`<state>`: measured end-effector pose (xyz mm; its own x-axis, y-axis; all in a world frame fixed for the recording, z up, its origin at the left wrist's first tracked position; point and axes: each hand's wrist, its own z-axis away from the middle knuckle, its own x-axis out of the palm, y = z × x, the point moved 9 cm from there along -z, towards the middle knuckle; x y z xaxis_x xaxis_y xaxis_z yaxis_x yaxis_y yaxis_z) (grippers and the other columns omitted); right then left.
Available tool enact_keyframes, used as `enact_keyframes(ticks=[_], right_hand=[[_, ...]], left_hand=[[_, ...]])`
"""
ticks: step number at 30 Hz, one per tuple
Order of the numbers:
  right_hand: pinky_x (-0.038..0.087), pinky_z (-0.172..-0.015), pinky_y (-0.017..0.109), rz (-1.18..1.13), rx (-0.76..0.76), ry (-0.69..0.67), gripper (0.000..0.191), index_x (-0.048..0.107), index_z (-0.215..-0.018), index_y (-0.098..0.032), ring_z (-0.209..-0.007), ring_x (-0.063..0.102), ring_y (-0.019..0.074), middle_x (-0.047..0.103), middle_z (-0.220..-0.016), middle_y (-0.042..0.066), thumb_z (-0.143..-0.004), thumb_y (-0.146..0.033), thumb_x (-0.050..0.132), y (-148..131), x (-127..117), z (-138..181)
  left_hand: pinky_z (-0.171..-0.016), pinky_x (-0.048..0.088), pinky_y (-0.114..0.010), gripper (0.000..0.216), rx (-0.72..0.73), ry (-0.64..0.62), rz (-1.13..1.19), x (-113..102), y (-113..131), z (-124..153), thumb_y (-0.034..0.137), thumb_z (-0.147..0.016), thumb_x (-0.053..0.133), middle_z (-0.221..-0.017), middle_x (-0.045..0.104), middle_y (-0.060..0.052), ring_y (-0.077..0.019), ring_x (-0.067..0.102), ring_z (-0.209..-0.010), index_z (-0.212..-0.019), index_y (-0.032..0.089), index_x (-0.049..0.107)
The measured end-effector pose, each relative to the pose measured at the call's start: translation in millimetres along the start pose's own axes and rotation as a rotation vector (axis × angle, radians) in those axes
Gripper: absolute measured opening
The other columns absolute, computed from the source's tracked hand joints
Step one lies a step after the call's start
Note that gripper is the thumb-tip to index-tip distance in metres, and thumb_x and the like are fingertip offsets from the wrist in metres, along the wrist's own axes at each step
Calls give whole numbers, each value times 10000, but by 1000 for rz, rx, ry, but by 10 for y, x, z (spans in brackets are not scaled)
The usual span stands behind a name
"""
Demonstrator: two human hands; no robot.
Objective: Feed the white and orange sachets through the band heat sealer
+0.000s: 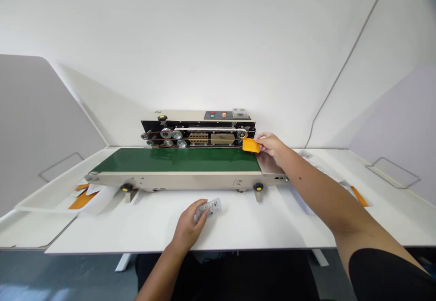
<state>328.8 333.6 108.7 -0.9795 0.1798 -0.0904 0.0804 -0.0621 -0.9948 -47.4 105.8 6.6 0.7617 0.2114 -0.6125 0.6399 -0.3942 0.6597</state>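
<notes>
My right hand (269, 142) pinches a small orange pouch (251, 145) by its right edge. The pouch is at the right end of the band sealing machine (197, 128), over the green conveyor belt (177, 160) and close to the rollers. Whether its top edge is between the bands cannot be made out. Above the front part of the white table, my left hand (190, 223) grips a small whitish pouch (211, 207) with dark print, thumb in front and fingers behind.
A translucent bin (98, 201) with orange and white pouches stands at the left. Another container (304, 203) with an orange pouch (359, 196) is partly behind my right arm. Black-knobbed feet support the conveyor. A control panel (226, 115) tops the machine.
</notes>
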Motion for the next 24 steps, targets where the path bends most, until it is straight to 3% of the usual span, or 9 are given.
enact_keyframes(ticks=[5, 10, 12, 15, 18, 20, 21, 22, 24], right_hand=[[272, -329, 123, -10, -5, 20, 428, 511, -761, -200, -353, 427, 55, 494, -443, -82, -714, -242, 935, -93, 73, 14], [445, -423, 170, -36, -117, 131, 372, 509, -819, -207, -435, 537, 71, 594, -614, -52, -769, -270, 872, -331, 4, 154], [493, -497, 174, -43, -221, 210, 296, 533, -886, -214, -500, 580, 69, 620, -716, -47, -824, -302, 808, -436, -85, 365], [514, -564, 196, -14, -461, 290, 179, 587, -976, -225, -580, 609, 92, 628, -768, -28, -915, -365, 680, -476, -118, 971], [523, -586, 249, 82, -578, 92, 188, 651, -992, -223, -658, 629, 147, 671, -821, 27, -971, -399, 591, -157, 253, 1694], [557, -684, 298, 230, -628, -152, 184, 703, -1078, -243, -854, 674, 202, 716, -1044, 76, -946, -345, 625, 176, 692, 2146], [565, -730, 321, 298, -640, -262, 295, 694, -1204, -268, -942, 673, 224, 703, -1181, 85, -914, -313, 664, 357, 905, 2335], [570, -793, 344, 342, -624, -336, 435, 655, -1321, -292, -1036, 662, 244, 667, -1300, 88, -888, -292, 698, 537, 1077, 2470], [561, -857, 373, 381, -584, -416, 477, 650, -1356, -311, -1056, 661, 253, 682, -1282, 78, -885, -251, 694, 814, 1329, 2613]], left_hand=[[-916, 634, -351, 303, 12, -4, -10, 14, -16, -1, 380, -960, 572, -1154, 784, -82, -263, 759, -1055, -1180, 219, 703], [-880, 640, -339, 309, -6, -14, 4, 22, -41, 9, 385, -967, 563, -1166, 774, -87, -259, 753, -1058, -1190, 216, 694], [-843, 644, -325, 310, -16, -11, 14, 9, -40, 14, 381, -964, 568, -1152, 781, -77, -253, 763, -1023, -1204, 223, 687], [-691, 644, -278, 338, -49, -17, 39, -2, -50, 16, 386, -953, 585, -1122, 793, -60, -240, 782, -919, -1244, 236, 671], [-704, 645, -279, 329, -37, -37, 56, 8, -21, 10, 395, -954, 584, -1118, 798, -50, -238, 782, -919, -1235, 252, 678], [-839, 640, -312, 300, 28, -69, 58, 35, 52, 8, 382, -963, 573, -1153, 793, -54, -246, 774, -1003, -1207, 257, 694], [-896, 626, -327, 293, 65, -94, 59, 57, 95, 12, 376, -967, 571, -1176, 789, -59, -250, 767, -1045, -1203, 258, 699], [-925, 616, -334, 293, 96, -127, 61, 86, 135, 20, 371, -971, 570, -1187, 786, -64, -252, 762, -1065, -1210, 259, 698], [-894, 618, -327, 298, 121, -200, 68, 152, 188, 41, 370, -975, 570, -1141, 795, -64, -246, 775, -1013, -1227, 261, 685]])
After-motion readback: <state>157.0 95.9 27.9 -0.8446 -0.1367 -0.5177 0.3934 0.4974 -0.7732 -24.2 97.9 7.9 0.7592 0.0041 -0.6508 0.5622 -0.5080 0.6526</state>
